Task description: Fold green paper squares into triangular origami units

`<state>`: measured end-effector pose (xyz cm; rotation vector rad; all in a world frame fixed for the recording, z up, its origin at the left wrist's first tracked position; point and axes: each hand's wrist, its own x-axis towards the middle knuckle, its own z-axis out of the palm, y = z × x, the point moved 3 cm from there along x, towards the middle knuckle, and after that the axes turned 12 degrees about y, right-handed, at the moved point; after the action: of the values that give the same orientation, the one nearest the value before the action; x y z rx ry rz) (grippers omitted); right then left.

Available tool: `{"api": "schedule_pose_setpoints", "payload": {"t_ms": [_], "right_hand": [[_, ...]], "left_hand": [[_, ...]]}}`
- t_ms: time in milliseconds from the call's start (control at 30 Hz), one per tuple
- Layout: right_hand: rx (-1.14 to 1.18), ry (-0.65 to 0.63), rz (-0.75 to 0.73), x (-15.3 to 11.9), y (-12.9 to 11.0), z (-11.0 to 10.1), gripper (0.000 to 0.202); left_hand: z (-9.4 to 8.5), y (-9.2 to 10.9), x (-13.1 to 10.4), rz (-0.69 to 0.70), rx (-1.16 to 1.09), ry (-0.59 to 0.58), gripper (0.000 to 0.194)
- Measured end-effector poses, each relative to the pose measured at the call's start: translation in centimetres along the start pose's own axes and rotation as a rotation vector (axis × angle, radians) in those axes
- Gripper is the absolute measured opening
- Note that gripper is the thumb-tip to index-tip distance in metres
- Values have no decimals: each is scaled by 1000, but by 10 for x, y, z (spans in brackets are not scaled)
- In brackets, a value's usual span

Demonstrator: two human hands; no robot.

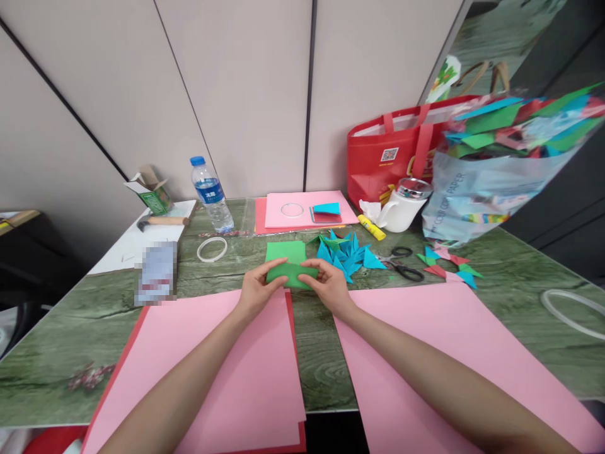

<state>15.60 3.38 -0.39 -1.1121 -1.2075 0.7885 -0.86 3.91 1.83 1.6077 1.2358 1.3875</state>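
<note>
A folded piece of green paper (292, 275) is held by its two ends above the table. My left hand (259, 285) pinches its left end between thumb and fingers, and my right hand (331, 285) pinches the right end the same way. Just behind it lies a stack of green paper squares (285, 250). Close to the right of that stack is a pile of folded blue paper pieces (347, 252), with a few green ones among them. Large pink sheets (236, 372) lie under my left forearm, and more pink sheets (425, 340) under my right.
Black-handled scissors (406, 272), a yellow glue stick (371, 227), a white mug (404, 208) and a colourful paper ring (451, 266) are at right. Behind stand a red bag (371, 161) and a plastic bag (491, 189). A water bottle (212, 197) and hammer (165, 221) are at left.
</note>
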Motion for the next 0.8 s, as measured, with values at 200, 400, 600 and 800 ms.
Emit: {"api": "schedule_pose_setpoints", "payload": {"t_ms": [200,400,600,800], "right_hand": [[-55,-9,-20,-1,-2,-1,24],[-40,-7,-7,-1,1,-1,26],[-67,6,-25,0,1,-2,26],[-56,13,-9,0,1,-2,26]], "left_hand": [[-1,-4,-1,40,43,11,28],[0,-2,-1,91,115,10,22],[0,-1,-1,52,78,10,23],[1,-3,-2,20,74,7,22]]}}
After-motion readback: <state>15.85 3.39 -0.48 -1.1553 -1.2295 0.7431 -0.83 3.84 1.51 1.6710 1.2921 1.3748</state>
